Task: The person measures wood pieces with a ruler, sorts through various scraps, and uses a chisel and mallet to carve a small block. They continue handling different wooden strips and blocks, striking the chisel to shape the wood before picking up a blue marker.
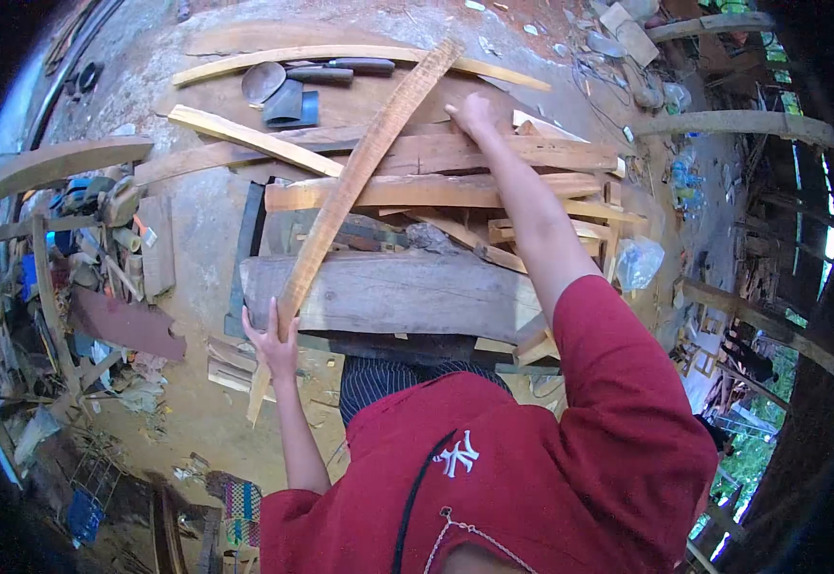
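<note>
A long, slightly curved wooden strip (360, 172) slants across the work area, from the lower left to the far middle. My left hand (274, 346) grips it near its lower end, fingers and thumb on either side. On the far side of the wood stack, my right hand (474, 113) is closed, just right of the strip's upper part. Whatever its curled fingers hold, if anything, is hidden. Beneath the strip lie a thick grey plank (398, 292) and several rough boards, including a brown board (398, 192). A thin pale strip (245, 136) lies to the left.
Dark-handled tools (321, 74) with broad metal blades and a round metal piece (264, 83) lie at the far side. A curved batten (350, 54) runs behind them. Scrap and offcuts (120, 268) crowd the left. A clear plastic bag (639, 262) sits right of the stack.
</note>
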Demonstrator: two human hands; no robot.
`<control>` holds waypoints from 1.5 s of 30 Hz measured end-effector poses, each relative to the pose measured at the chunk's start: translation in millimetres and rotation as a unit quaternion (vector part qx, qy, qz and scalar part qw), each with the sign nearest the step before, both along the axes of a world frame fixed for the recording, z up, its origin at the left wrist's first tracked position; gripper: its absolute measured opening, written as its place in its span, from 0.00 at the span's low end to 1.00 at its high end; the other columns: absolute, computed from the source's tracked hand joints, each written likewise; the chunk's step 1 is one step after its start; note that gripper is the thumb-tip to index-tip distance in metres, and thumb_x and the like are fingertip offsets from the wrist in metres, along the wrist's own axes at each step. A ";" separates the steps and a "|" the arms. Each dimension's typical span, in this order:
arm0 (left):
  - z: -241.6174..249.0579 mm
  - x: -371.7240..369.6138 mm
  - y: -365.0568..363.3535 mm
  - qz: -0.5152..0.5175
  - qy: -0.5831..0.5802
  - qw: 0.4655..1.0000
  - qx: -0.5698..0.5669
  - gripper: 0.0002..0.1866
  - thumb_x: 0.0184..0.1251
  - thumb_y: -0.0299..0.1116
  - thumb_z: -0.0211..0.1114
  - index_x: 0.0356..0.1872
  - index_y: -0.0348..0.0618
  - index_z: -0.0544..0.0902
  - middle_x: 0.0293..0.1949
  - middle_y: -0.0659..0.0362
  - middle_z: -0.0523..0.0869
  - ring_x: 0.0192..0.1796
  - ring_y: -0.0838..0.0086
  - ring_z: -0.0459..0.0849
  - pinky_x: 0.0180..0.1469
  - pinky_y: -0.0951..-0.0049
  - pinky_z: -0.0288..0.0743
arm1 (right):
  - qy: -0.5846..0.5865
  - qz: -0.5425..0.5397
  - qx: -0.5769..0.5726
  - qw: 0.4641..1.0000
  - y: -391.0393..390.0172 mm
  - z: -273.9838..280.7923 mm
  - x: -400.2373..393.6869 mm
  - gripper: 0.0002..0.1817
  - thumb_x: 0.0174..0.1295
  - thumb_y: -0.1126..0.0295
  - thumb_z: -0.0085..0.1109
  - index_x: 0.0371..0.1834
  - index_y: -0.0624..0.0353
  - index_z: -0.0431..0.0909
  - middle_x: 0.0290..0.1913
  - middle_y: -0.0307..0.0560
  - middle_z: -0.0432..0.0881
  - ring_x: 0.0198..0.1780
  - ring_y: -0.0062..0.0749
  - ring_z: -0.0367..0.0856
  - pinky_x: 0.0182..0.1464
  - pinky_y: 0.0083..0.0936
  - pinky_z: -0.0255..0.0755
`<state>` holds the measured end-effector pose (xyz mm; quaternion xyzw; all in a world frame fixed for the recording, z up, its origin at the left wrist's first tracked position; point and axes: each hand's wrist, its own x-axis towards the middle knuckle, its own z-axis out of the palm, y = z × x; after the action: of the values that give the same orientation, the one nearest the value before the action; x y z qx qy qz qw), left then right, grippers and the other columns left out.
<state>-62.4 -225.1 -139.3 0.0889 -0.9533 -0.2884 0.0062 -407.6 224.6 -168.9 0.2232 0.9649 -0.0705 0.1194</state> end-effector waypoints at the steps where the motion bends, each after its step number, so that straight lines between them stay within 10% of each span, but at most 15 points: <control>1: 0.1 0.3 0.4 0.005 -0.005 1.000 0.005 0.31 0.52 0.39 0.71 0.61 0.64 0.74 0.68 0.42 0.51 0.68 0.48 0.59 0.64 0.55 0.61 | -0.017 0.000 -0.015 1.000 1.0 9.8 -0.2 0.36 0.50 0.43 0.64 0.45 0.70 0.77 0.45 0.63 0.81 0.49 0.50 0.80 0.52 0.41 0.74; 14: -14.4 10.5 -12.4 -0.024 0.000 0.998 0.050 0.33 0.52 0.37 0.72 0.62 0.64 0.72 0.67 0.44 0.54 0.64 0.49 0.64 0.59 0.58 0.67 | 0.451 -0.073 -0.112 0.883 38.9 123.0 43.7 0.36 0.47 0.41 0.64 0.44 0.68 0.77 0.37 0.62 0.82 0.41 0.51 0.82 0.44 0.38 0.73; 19: -18.8 9.6 -15.6 -0.078 0.062 0.995 -0.027 0.32 0.53 0.38 0.71 0.62 0.65 0.71 0.66 0.44 0.54 0.64 0.48 0.65 0.59 0.57 0.68 | 0.582 -0.128 -0.279 0.753 83.1 152.5 69.2 0.27 0.54 0.47 0.64 0.41 0.62 0.77 0.33 0.40 0.77 0.34 0.24 0.76 0.38 0.22 0.72; 26: 17.6 5.6 14.9 -0.010 0.002 0.997 -0.082 0.29 0.58 0.45 0.66 0.63 0.68 0.70 0.69 0.41 0.48 0.63 0.44 0.67 0.58 0.56 0.68 | 0.533 -0.236 -0.699 0.415 101.5 198.2 133.3 0.25 0.65 0.47 0.44 0.48 0.58 0.73 0.41 0.43 0.79 0.41 0.35 0.79 0.43 0.31 0.75; 27: 22.9 5.5 21.6 0.008 -0.020 0.995 -0.094 0.29 0.58 0.47 0.65 0.63 0.68 0.70 0.70 0.40 0.47 0.62 0.43 0.67 0.58 0.56 0.69 | 0.539 -0.198 -0.692 0.438 114.4 181.8 141.7 0.27 0.63 0.43 0.41 0.48 0.56 0.74 0.41 0.44 0.79 0.42 0.38 0.78 0.49 0.35 0.73; 33: 35.7 2.9 43.6 0.029 -0.065 0.951 -0.300 0.29 0.60 0.55 0.60 0.64 0.70 0.69 0.70 0.36 0.45 0.58 0.47 0.71 0.56 0.54 0.67 | 0.425 -0.062 -0.901 -0.065 102.3 169.7 194.4 0.19 0.54 0.70 0.55 0.48 0.69 0.69 0.45 0.55 0.71 0.51 0.47 0.69 0.55 0.44 0.69; 36: 33.5 -8.5 39.7 0.013 -0.118 0.946 -0.300 0.30 0.60 0.55 0.60 0.64 0.64 0.69 0.70 0.36 0.47 0.61 0.46 0.67 0.59 0.53 0.64 | 0.291 -0.109 -0.919 -0.243 95.3 177.8 220.7 0.16 0.57 0.67 0.52 0.44 0.68 0.71 0.41 0.53 0.72 0.47 0.41 0.70 0.53 0.39 0.72; 40: 22.1 -23.4 28.3 -0.046 -0.183 0.958 -0.215 0.33 0.61 0.56 0.58 0.65 0.53 0.68 0.69 0.36 0.51 0.66 0.45 0.61 0.62 0.51 0.61 | 0.414 -0.076 -0.904 -0.075 82.3 212.5 252.1 0.16 0.56 0.69 0.56 0.43 0.69 0.71 0.41 0.52 0.71 0.45 0.39 0.70 0.50 0.32 0.73; 45: 48.6 -17.6 50.1 -0.033 -0.163 0.944 -0.284 0.36 0.61 0.54 0.60 0.63 0.39 0.68 0.67 0.35 0.58 0.68 0.48 0.61 0.63 0.53 0.61 | 0.449 -0.019 -0.893 -0.009 62.9 252.6 284.4 0.25 0.56 0.54 0.58 0.45 0.67 0.71 0.40 0.52 0.72 0.42 0.38 0.70 0.49 0.33 0.71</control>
<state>-80.0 -175.0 -90.7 0.0978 -0.9861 0.0126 -0.1338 -123.2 287.5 83.7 0.1218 0.0226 0.9636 0.2368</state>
